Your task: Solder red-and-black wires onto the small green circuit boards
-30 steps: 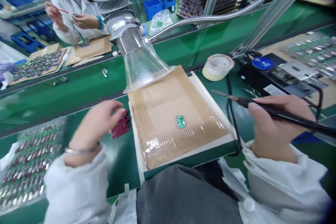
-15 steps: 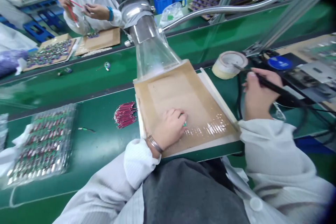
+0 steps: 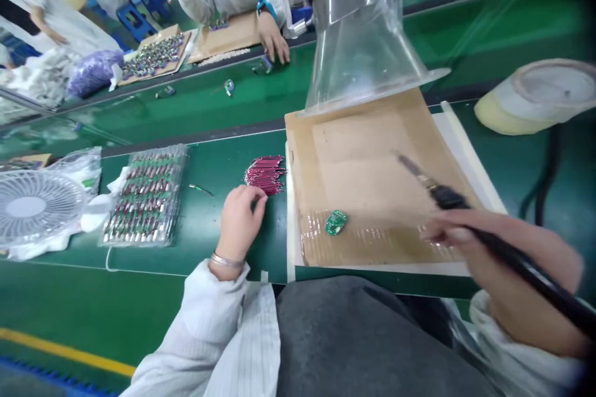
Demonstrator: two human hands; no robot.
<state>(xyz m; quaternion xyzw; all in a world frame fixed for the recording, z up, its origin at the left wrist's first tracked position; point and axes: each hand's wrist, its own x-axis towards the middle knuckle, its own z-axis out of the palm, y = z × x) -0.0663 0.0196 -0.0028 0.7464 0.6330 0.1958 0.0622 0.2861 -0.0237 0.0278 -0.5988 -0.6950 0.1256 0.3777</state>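
Left hand (image 3: 238,222), grip unclear, could scatter the centre wires (image 3: 266,172) by dragging; right hand (image 3: 516,267) clasps iron (image 3: 449,197) at right.

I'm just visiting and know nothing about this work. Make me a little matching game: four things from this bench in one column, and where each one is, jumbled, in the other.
Things
1. Green circuit board
2. Red wires
3. Soldering iron
4. Tape roll

Places
A. In the right hand
B. To the right of the brown sheet, toward the far side of the bench
C. Lying on the brown sheet
D. In a pile left of the brown sheet, by the left hand

Right pairs: 1-C, 2-D, 3-A, 4-B
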